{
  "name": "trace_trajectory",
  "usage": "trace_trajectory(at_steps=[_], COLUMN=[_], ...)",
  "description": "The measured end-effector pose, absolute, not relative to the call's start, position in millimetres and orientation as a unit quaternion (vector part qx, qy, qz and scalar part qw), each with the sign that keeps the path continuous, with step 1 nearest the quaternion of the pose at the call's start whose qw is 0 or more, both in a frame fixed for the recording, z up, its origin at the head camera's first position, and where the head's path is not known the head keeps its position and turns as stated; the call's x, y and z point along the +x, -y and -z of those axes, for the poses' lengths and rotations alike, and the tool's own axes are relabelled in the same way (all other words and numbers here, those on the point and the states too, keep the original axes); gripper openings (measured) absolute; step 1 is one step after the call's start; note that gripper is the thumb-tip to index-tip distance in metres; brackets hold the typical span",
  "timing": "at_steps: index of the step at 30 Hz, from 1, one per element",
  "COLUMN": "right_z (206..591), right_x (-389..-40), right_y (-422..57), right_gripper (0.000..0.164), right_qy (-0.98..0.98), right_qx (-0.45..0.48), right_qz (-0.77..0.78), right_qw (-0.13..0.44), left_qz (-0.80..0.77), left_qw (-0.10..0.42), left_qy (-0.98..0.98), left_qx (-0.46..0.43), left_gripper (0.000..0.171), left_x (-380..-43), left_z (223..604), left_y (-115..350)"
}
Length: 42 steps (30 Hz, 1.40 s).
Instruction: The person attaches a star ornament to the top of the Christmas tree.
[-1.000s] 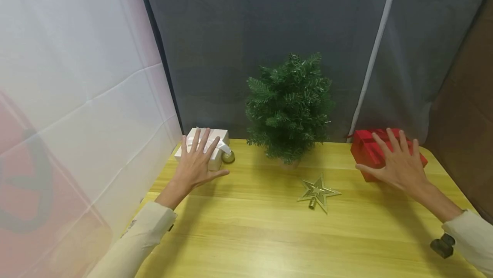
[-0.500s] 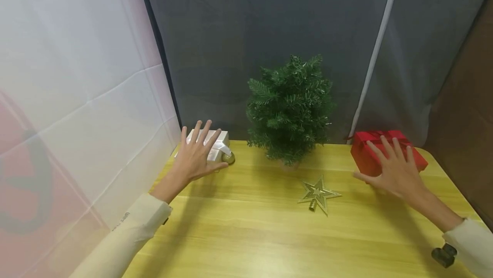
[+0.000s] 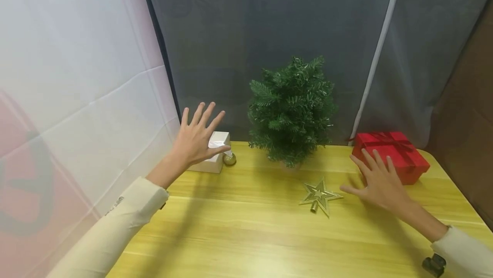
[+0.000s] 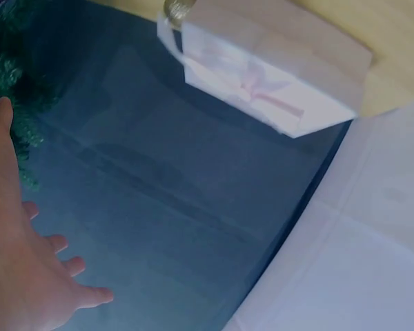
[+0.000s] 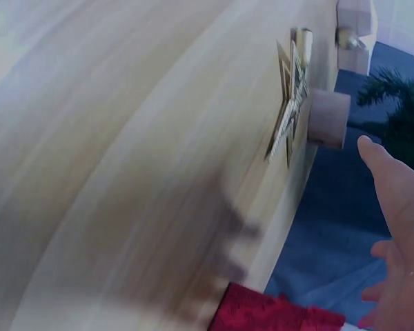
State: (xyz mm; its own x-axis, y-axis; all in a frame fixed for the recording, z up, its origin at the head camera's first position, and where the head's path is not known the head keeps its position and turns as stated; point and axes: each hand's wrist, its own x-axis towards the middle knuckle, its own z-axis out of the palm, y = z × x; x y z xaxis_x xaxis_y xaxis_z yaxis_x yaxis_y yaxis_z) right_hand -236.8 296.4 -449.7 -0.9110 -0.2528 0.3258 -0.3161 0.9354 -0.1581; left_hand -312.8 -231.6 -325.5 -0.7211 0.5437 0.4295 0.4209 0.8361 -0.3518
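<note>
My left hand [image 3: 194, 141], fingers spread, is raised over a white gift box [image 3: 208, 166] with a white ribbon and holds nothing. In the left wrist view the hand [image 4: 27, 269] appears well apart from the box [image 4: 276, 69]. My right hand [image 3: 381, 188] hovers with fingers apart in front of the red gift box [image 3: 408, 153], whose dark red bow shows behind the fingers. Its thumb points toward a gold star tree topper [image 3: 319, 193] lying on the table. Between the hands stands a small green Christmas tree [image 3: 290, 111]; its round base [image 5: 328, 118] shows in the right wrist view.
A gold ball ornament [image 3: 230, 159] lies against the white box's right side. The yellow wood-grain table [image 3: 246, 231] ends at a dark grey cloth [image 3: 208, 55] behind the tree. A white sheet [image 3: 96, 64] closes the left side, and a brown one [image 3: 462, 98] the right.
My left hand has risen in the head view, uncovering more of the white box's front. The right hand has drawn back and left from over the red box, toward the star. Boxes, tree and star stay put.
</note>
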Motion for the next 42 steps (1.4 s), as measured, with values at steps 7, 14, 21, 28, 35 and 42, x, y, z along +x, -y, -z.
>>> trace_trajectory(at_steps=[7, 14, 21, 28, 35, 42], right_z=[460.9, 470.6, 482.5, 491.8, 498.6, 499.5], right_x=[-233.2, -228.1, -222.3, -217.2, -216.4, -218.1], right_y=[-285.2, -275.8, -266.0, -255.6, -250.7, -246.7], right_gripper=[0.101, 0.096, 0.092, 0.087, 0.079, 0.074], right_qy=[0.967, 0.966, 0.962, 0.962, 0.962, 0.958], right_qx=[0.166, 0.173, 0.192, 0.201, 0.205, 0.215], right_qz=[-0.099, -0.113, -0.121, -0.121, -0.12, -0.148], right_qw=[0.165, 0.152, 0.152, 0.142, 0.135, 0.121], left_qz=[-0.117, -0.121, -0.137, -0.117, -0.099, -0.072], left_qw=[0.261, 0.27, 0.283, 0.3, 0.302, 0.287], left_qy=[0.92, 0.915, 0.906, 0.901, 0.901, 0.906], left_qx=[-0.268, -0.275, -0.283, -0.291, -0.296, -0.301], left_gripper=[0.108, 0.105, 0.101, 0.095, 0.09, 0.083], left_x=[-313.2, -313.6, -316.0, -318.9, -323.1, -330.5], left_z=[303.8, 286.7, 271.4, 255.0, 237.7, 225.2], left_y=[221.4, 211.2, 201.2, 189.7, 173.5, 156.3])
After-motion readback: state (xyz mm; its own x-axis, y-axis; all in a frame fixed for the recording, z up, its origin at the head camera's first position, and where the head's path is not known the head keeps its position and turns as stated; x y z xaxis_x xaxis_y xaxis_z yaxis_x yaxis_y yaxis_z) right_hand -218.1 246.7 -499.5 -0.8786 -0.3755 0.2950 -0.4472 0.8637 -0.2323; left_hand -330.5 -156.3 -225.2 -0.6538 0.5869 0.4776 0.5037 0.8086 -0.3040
